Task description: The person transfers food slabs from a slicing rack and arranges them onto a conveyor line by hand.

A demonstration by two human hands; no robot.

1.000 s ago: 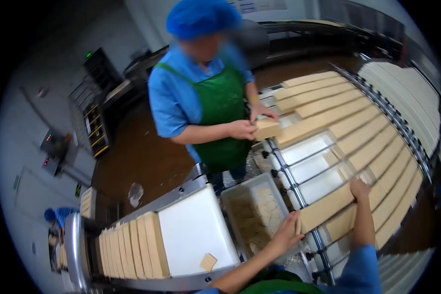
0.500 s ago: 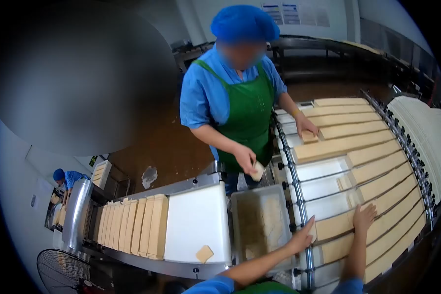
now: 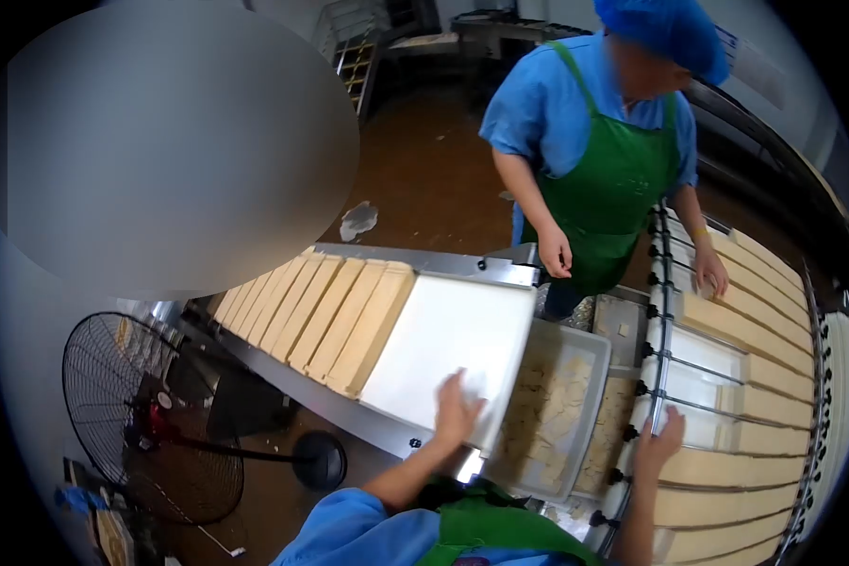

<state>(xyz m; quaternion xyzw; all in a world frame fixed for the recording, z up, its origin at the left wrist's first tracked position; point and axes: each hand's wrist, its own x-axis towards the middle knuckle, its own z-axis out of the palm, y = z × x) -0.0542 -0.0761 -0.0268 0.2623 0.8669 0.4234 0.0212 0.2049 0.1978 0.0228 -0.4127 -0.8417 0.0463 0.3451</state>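
Note:
My left hand (image 3: 456,415) is over the front part of the white conveyor belt (image 3: 457,330). Motion smears its fingers, and I cannot make out whether anything is in them. Long beige slabs (image 3: 354,321) lie side by side on that belt, left of the hand. My right hand (image 3: 658,443) is by the metal rail of the right-hand conveyor, fingers apart, with nothing visible in it. Near that hand, more beige slabs (image 3: 726,466) lie in lanes between thin rods. A shorter beige slab (image 3: 726,404) leaves part of its lane's white surface bare.
Between the conveyors stands a grey tub (image 3: 590,429) holding beige scraps. A co-worker (image 3: 604,170) in a green apron stands across from me, one hand on the right-hand conveyor. A black floor fan (image 3: 156,415) stands at left. A large blur covers the upper left.
The view has turned left. My left hand has moved from the right-hand conveyor to the white belt, where the small beige piece no longer shows. My right hand has drawn back to the rail.

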